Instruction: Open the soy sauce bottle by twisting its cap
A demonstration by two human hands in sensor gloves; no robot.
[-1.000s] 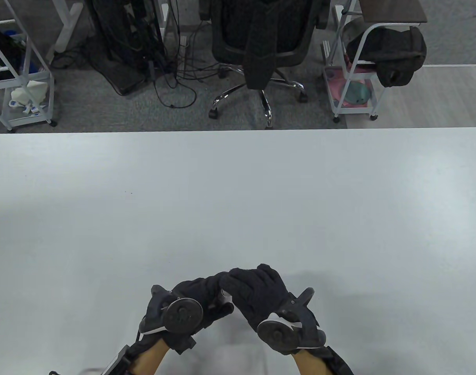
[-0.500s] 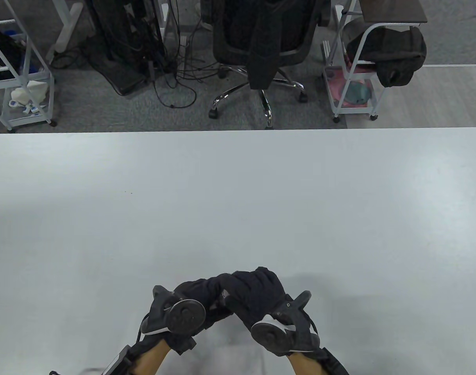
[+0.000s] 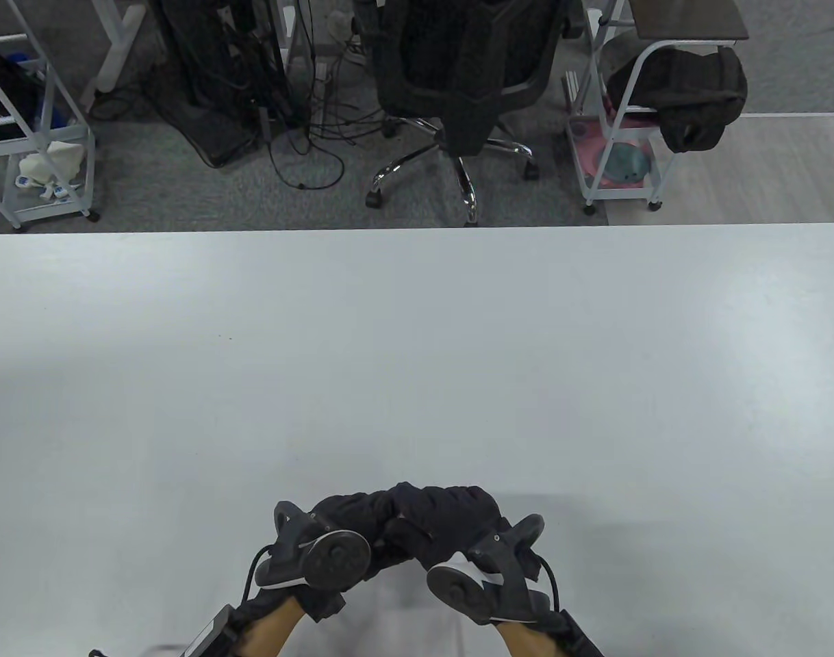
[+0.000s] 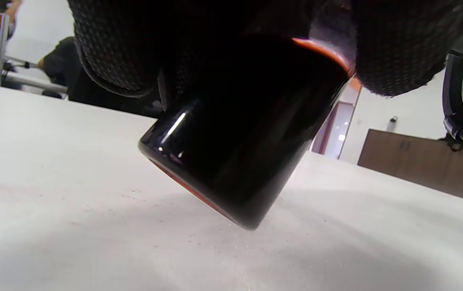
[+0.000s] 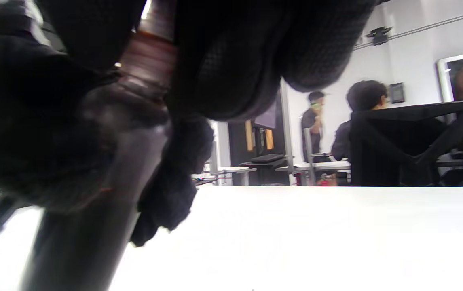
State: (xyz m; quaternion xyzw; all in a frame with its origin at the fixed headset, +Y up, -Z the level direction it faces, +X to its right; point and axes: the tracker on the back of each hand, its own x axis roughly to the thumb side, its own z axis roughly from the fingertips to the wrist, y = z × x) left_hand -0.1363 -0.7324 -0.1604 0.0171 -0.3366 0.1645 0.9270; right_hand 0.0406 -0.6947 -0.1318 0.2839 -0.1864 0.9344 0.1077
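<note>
Soy sauce bottle [image 4: 231, 141] tilted above the table [image 3: 417, 356], left hand [image 3: 348, 523] gripping its body, right hand [image 3: 451, 520] curled around its top; office chair [image 3: 458, 75] beyond both hands.

Left hand [image 3: 352, 523], right hand [image 3: 451, 517]: black knit gloves, dotted grip texture on fingers [image 4: 401, 52]. Dark grey trackers with round discs, white underside panels, ring-shaped loops. Black cable at each wrist; dark straps on forearms.
</note>
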